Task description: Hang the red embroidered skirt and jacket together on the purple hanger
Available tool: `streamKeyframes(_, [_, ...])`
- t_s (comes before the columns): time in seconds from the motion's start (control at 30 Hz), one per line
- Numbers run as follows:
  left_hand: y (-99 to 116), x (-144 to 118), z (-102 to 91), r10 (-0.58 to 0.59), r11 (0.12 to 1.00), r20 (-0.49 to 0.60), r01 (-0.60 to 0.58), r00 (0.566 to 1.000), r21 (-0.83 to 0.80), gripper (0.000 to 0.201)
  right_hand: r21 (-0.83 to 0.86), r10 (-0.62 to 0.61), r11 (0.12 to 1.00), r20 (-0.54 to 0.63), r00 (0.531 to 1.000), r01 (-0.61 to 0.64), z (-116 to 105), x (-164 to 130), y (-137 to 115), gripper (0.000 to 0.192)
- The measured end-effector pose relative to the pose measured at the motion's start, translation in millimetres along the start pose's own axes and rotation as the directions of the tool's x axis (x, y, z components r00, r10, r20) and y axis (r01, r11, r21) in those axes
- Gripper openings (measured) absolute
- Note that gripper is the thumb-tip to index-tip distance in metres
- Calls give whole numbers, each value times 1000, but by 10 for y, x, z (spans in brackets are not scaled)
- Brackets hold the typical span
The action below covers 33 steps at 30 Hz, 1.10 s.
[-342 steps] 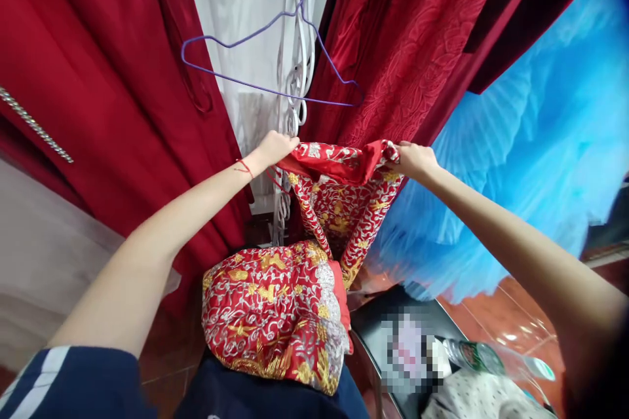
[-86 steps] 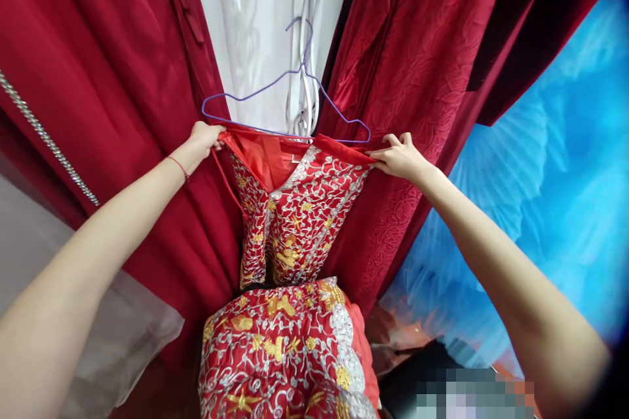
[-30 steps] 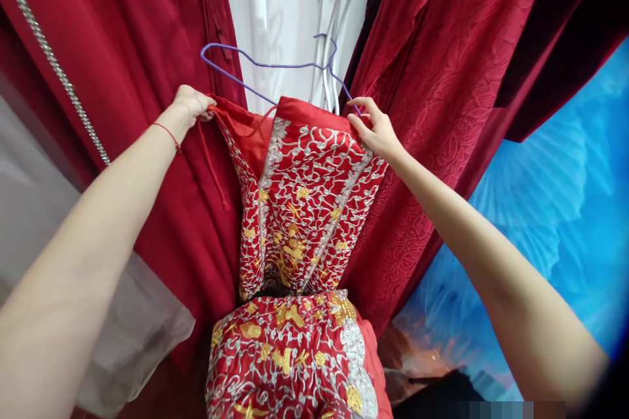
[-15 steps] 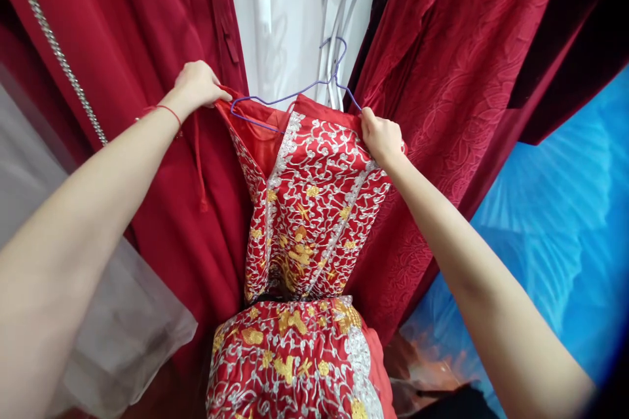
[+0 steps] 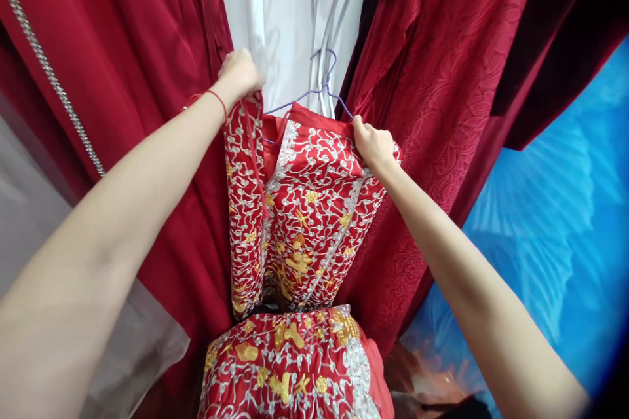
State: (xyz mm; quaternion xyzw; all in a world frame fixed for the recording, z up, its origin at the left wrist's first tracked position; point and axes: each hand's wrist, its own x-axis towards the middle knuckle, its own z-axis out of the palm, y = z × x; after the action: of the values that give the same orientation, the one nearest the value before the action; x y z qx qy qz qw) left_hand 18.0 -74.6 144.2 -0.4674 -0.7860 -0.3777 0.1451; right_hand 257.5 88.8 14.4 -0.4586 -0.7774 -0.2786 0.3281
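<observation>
The right hand [image 5: 373, 144] is closed on the top edge of the embroidered red garment [image 5: 314, 209], pinning it to the purple hanger [image 5: 319, 88] at its 11 o'clock. The left hand [image 5: 240, 72] pinches the other flap (raised, so it folds across). Half a second ago that flap lay spread open, further left.

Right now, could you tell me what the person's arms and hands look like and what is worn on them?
Both forearms are bare, with no sleeves in view. The left hand has a thin red string bracelet around its wrist. The right hand shows no bracelet, ring or glove.
</observation>
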Motion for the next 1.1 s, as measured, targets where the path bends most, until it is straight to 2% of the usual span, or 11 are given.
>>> streamKeyframes(0.07, [81, -27, 139, 14, 993, 49, -8, 999, -122, 17, -1, -8, 1000, 9, 1000, 8, -27, 10, 17, 46])
streamKeyframes(0.13, [96, -45, 299, 76, 985, 63, -65, 995, -162, 18, 11, -15, 1000, 17, 1000, 15, -60, 14, 40, 42])
streamKeyframes(0.27, [-100, -31, 513, 186, 983, 110, -184, 976, -29, 18, 60, -82, 995, 32, 996, 80, -114, -32, 106, 50])
streamKeyframes(0.43, [-516, -22, 439, 194, 948, 155, -226, 969, 224, 41, 141, -292, 946, -12, 956, 291, -106, -166, 207, 70])
streamKeyframes(0.53, [-677, -86, 419, 266, 914, 119, -290, 957, 285, 44, 144, -338, 931, -8, 941, 335, -51, -190, 243, 64])
streamKeyframes(0.63, [-751, -141, 473, 335, 879, 68, -338, 940, 337, 41, 192, -299, 935, -27, 954, 299, 27, -168, 251, 49])
streamKeyframes(0.8, [-870, -108, 457, 330, 893, 50, -329, 943, 307, 45, 253, -221, 937, -101, 970, 240, 131, -164, 219, 37])
streamKeyframes(0.87, [-928, -73, 398, 299, 923, 7, -291, 954, 251, 45, 261, -175, 943, -141, 974, 207, 159, -179, 192, 36])
streamKeyframes(1.0, [-1011, 0, 323, 216, 976, -152, -210, 964, 57, 42, 288, -71, 949, -203, 977, 129, 220, -193, 149, 36])
streamKeyframes(1.1, [-1060, 87, 356, 167, 984, -147, -175, 975, -40, 40, 331, -41, 936, -226, 973, 117, 281, -185, 149, 36])
